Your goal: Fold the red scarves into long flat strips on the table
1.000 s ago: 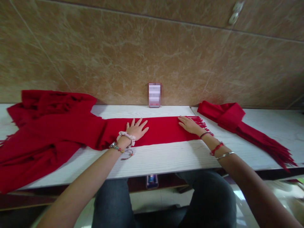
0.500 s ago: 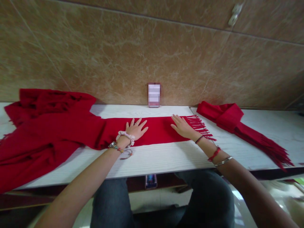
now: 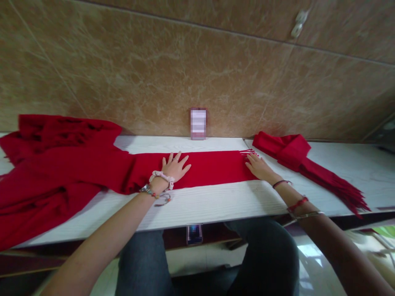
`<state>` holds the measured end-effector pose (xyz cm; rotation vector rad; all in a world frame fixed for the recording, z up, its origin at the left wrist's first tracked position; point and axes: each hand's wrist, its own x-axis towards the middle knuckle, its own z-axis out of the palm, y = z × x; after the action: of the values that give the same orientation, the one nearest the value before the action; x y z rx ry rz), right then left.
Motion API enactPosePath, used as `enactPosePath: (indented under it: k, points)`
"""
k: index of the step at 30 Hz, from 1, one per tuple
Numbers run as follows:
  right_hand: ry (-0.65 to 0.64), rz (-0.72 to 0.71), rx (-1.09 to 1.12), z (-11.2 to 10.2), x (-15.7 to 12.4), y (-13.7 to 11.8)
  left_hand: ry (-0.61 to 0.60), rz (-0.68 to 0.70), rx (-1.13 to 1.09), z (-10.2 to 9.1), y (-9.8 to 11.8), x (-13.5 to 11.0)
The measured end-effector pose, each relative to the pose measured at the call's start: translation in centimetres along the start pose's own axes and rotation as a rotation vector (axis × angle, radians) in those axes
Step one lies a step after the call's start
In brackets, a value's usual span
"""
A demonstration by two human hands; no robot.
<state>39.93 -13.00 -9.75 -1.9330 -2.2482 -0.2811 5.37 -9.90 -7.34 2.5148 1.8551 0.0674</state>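
Observation:
A red scarf (image 3: 216, 168) lies flat across the white table, its fringe at the right end partly covered. My left hand (image 3: 175, 167) rests palm down on the scarf's middle, fingers spread. Over the fringed end lies my right hand (image 3: 259, 167), open, with its fingers stretched out across the tassels. To the left the scarf meets a loose heap of red fabric (image 3: 70, 164); whether they are one piece I cannot tell. A second red scarf (image 3: 290, 152), folded over itself with a fringe at its lower end, lies to the right of my right hand.
The white table (image 3: 203, 205) runs along a brown marbled tile wall (image 3: 173, 70). A small upright card-like thing (image 3: 198, 123), its face blurred, stands against the wall. Below the front edge is another small blurred object (image 3: 194, 234), close to my knees.
My right hand has slid right along the scarf, from the red cloth onto the fringe. My left hand stays in place. The view has shifted slightly.

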Motion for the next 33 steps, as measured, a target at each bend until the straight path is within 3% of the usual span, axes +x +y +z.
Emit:
enactPosePath:
  k: [3, 6, 9, 13, 17, 20, 27, 33]
  points:
    - [0.083, -0.125, 0.094, -0.8, 0.1, -3.5, 0.09, 0.136, 0.037, -0.3, 0.8, -0.8]
    - [0.061, -0.333, 0.183, -1.5, -0.1, -8.2, -0.008, 0.284, -0.005, -0.3, 1.7, -1.7]
    - [-0.02, -0.423, 0.247, -1.7, -0.6, -10.9, -0.117, 0.349, -0.018, 0.2, 2.2, -2.1]
    - [-0.022, -0.411, 0.281, -1.5, -1.3, -11.2, -0.081, 0.388, -0.004, 0.1, 2.2, -2.1]
    - [0.067, -0.434, 0.346, -1.5, -1.6, -10.9, 0.014, 0.618, 0.047, -1.3, 2.3, -2.6]
    - [0.115, -0.504, 0.38, -1.8, -1.9, -11.0, -0.012, 0.733, 0.1, -2.4, 2.5, -3.2]
    - [0.135, -0.613, 0.274, -2.6, -2.3, -11.2, -0.045, 0.726, 0.116, -2.6, 1.9, -3.3]
    - [0.184, -0.574, 0.225, -2.8, -2.3, -12.2, 0.01, 0.721, 0.137, -2.0, 1.8, -2.7]
